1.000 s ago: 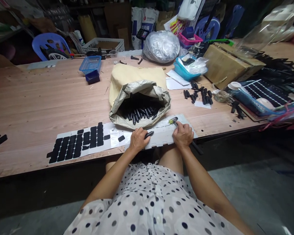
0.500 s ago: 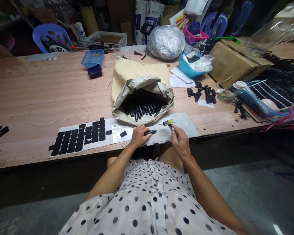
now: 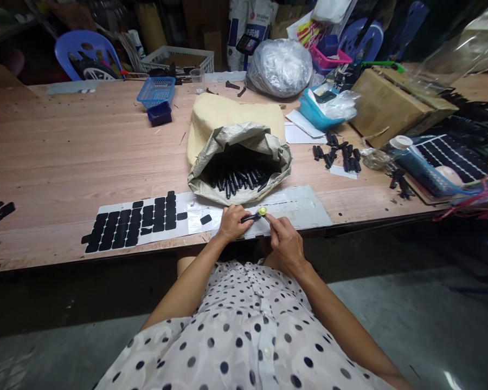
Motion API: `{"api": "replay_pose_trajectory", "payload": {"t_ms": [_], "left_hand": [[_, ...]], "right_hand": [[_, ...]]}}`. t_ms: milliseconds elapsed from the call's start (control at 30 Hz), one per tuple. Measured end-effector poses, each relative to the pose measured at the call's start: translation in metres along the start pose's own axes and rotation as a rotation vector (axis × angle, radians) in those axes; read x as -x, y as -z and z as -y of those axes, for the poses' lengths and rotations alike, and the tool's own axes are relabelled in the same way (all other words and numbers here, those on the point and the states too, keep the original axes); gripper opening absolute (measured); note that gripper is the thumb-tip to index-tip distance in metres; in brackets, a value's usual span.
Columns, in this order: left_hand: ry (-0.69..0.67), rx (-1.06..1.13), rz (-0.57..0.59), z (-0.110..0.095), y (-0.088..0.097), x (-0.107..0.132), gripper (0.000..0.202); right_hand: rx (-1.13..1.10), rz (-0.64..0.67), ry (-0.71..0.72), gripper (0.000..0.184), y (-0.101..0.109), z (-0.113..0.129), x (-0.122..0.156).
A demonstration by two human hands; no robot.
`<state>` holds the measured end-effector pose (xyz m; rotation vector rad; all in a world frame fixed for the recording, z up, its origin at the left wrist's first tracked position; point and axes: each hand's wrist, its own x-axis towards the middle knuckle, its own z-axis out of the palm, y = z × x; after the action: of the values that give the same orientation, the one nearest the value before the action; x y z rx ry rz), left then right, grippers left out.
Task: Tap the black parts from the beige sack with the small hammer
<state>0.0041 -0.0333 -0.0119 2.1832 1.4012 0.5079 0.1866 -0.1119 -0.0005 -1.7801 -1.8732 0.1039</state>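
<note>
My left hand (image 3: 232, 222) is closed on a black handle-like part (image 3: 249, 218) lying over the pale board (image 3: 309, 208) at the table's front edge. In my right hand (image 3: 285, 238) is the handle of a small mallet (image 3: 262, 212) with a yellow-green face. The mallet's head is at the right end of the black part; whether they touch I cannot tell. Just behind both hands lies an open woven sack (image 3: 236, 114), with many black parts (image 3: 238, 181) of the same look in its mouth.
Black sticker pads (image 3: 120, 227) on a white sheet lie at left. To the right are loose black parts (image 3: 341, 154), a cardboard box (image 3: 398, 105) and a teal basket (image 3: 319, 114). Blue baskets (image 3: 156, 92) and a plastic-wrapped bundle (image 3: 280, 67) stand farther back.
My right hand has moved left, bringing the mallet head to the end of the black part. My left hand stays in nearly the same place, still holding it.
</note>
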Motion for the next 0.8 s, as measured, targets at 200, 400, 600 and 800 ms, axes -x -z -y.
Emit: {"api": "replay_pose_trajectory", "payload": {"t_ms": [200,400,600,800], "left_hand": [[-0.011,0.007,-0.005,0.004,-0.004,-0.001,0.016],[0.006,0.023,-0.012,0.0,-0.003,0.001,0.016],[0.015,0.025,-0.022,-0.002,-0.002,0.001,0.016],[0.023,0.041,-0.01,0.001,0.0,0.0,0.019]], "right_hand": [[-0.039,-0.019,0.011,0.041,0.002,0.008,-0.002],[-0.052,0.043,0.01,0.041,-0.001,0.011,0.001],[0.062,-0.127,-0.149,0.041,0.004,-0.028,-0.021],[0.223,-0.167,-0.335,0.035,-0.008,-0.079,-0.05]]}}
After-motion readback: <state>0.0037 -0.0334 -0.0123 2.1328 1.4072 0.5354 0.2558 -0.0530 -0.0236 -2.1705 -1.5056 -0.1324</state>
